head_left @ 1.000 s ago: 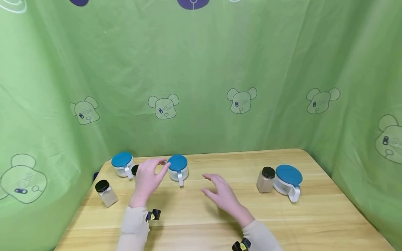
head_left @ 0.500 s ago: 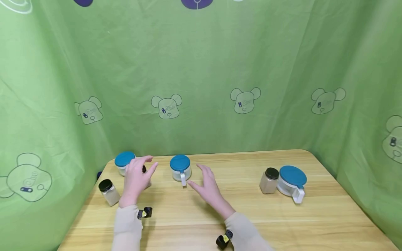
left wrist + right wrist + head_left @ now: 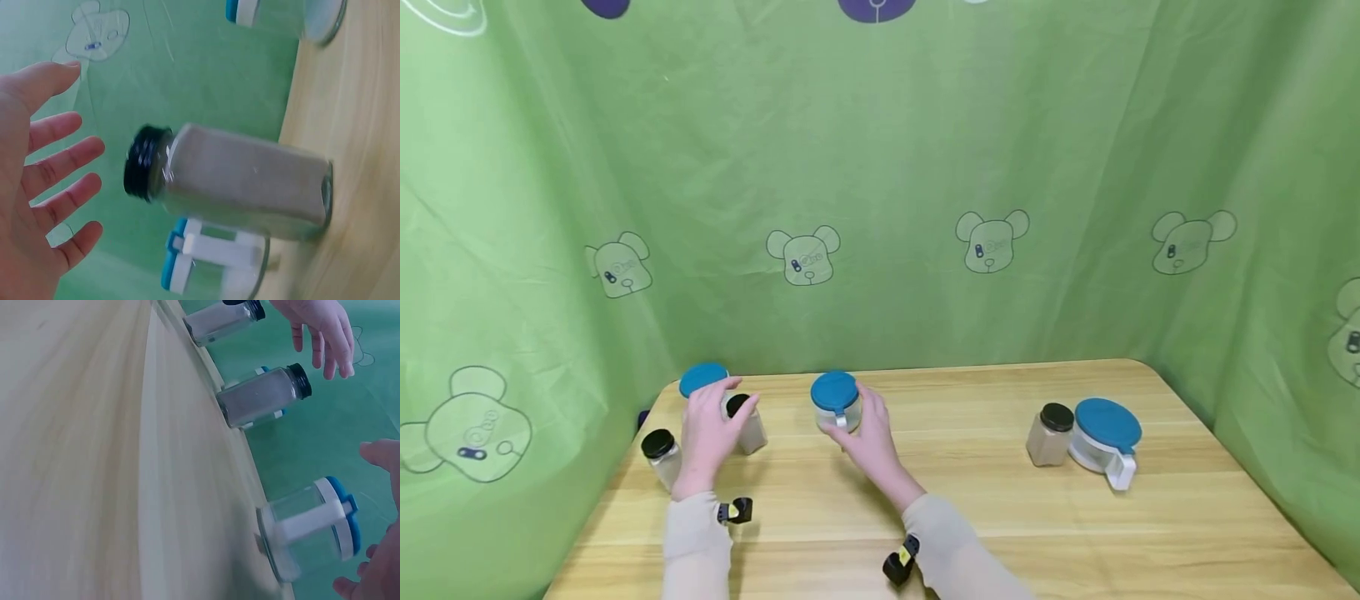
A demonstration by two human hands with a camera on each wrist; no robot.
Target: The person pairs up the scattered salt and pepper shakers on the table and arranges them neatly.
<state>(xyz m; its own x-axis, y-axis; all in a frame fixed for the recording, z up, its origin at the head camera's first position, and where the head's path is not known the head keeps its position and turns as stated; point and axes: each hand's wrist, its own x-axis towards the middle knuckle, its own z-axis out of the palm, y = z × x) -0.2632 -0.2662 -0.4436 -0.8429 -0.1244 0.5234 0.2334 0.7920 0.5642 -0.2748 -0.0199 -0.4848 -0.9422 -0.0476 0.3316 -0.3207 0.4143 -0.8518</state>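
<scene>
Fingers spread and relaxed, my left hand (image 3: 709,429) hovers beside a clear jar with a black cap (image 3: 751,433). In the left wrist view, a gap separates the fingertips from that jar (image 3: 244,178), which holds greyish-beige contents. My right hand (image 3: 874,442) is at a clear seasoning jar with a blue lid (image 3: 835,390) and white handle. Thumb and fingers stand apart around this seasoning jar (image 3: 312,525), near its lid; whether they touch it cannot be made out. Both jars stand upright on the table.
Another blue-lidded jar (image 3: 703,377) stands at the back left, partly behind my left hand. A second black-capped jar (image 3: 664,460) is at the left edge. On the right, a black-capped jar (image 3: 1048,437) adjoins a wider blue-lidded jar (image 3: 1107,423). A green curtain (image 3: 895,317) hangs behind the table (image 3: 970,517).
My left hand has moved left and slightly down, uncovering the black-capped jar. My right hand has moved left to the middle blue-lidded jar. The view has turned slightly left.
</scene>
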